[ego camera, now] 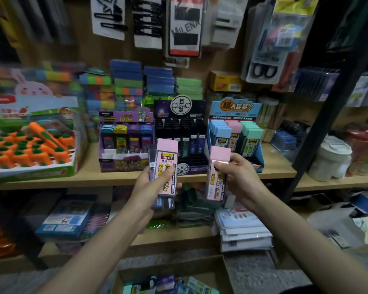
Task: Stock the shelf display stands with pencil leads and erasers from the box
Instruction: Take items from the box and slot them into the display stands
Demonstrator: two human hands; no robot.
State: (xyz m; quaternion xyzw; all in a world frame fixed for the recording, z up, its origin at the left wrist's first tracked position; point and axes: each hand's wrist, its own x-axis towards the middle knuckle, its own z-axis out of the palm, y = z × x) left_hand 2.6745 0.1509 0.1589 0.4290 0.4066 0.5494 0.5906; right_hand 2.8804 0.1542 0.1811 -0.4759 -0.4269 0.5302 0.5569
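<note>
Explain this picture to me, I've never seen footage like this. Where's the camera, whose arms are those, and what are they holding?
There is no machine here. This is one picture from a camera worn on a person's head, looking forward and down, so both arms belong to the wearer. The left hand grips a pink-capped lead case, with darker packs behind it. The right hand holds a second pink-capped case. Ahead, on the wooden shelf, stand a purple stand, a black stand and a blue stand holding blue, pink and green-capped cases. A tray of carrot-shaped items sits at the left. Below, an open cardboard box holds more packs.
</note>
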